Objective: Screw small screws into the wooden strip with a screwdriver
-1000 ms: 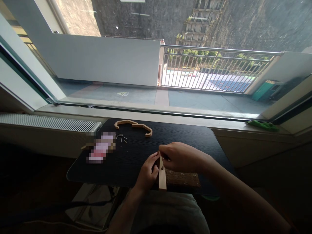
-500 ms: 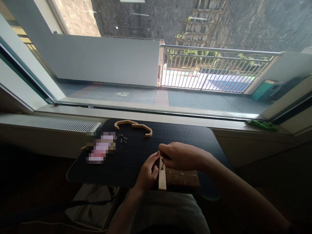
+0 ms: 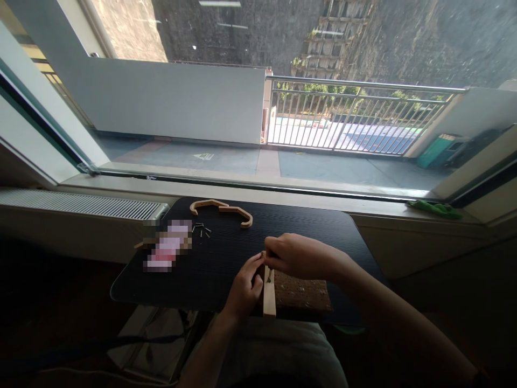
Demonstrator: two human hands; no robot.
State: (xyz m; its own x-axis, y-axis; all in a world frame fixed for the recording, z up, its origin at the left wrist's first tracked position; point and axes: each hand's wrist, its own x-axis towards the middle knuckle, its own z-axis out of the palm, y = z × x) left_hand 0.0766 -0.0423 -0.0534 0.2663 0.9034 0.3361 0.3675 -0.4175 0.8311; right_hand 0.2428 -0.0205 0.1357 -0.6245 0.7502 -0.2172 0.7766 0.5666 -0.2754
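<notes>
A pale wooden strip (image 3: 269,304) lies front to back along the left side of a brown wooden block (image 3: 302,291). My left hand (image 3: 243,285) holds the strip from its left side, fingers reaching towards its far end and thumb bent near its edge. Over the strip's far part, my right hand (image 3: 293,254) is closed, fingers pinched together; what is inside them is hidden. Just below those fingers, a thin metal piece (image 3: 269,276) shows against the strip, too small to name for certain.
Two curved wooden hooks (image 3: 238,211) lie near the back of the black table (image 3: 311,215). Several screws or nails (image 3: 202,229) are scattered left of centre. A blurred-out pinkish patch (image 3: 165,249) lies at the left. Beyond are a radiator (image 3: 89,205) and a green cloth (image 3: 434,209) by the window.
My right hand has shifted and turned slightly, showing more of the metal piece beneath it. My left hand and the wooden strip stay in place.
</notes>
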